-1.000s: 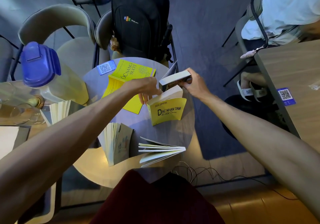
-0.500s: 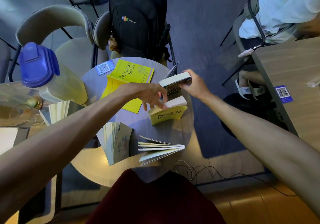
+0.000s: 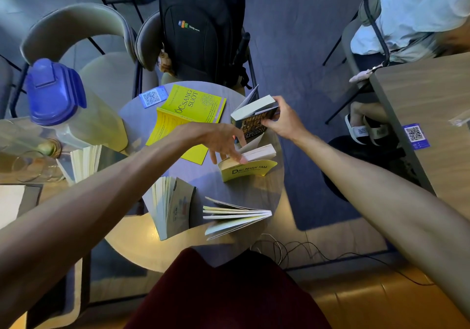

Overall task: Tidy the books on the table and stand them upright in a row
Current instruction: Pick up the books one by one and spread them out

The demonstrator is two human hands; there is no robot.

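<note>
Round and grey, the tabletop carries five books and stands among chairs, one holding a black backpack. Largest is the open yellow book, lying flat at the far edge and not yet stood up. At the near edge, a grey-covered book and a fanned book stand on end, pages splayed, presumably for balance. Toward the right edge, the yellow-covered book stands upright; the left hand rests spread fingers on its top, apparently steadying it. Just beyond, the right hand has its fingers clamped on the dark book, held tilted above the right edge, probably to join the row. Little free surface remains there; a slip would go overboard.
</note>
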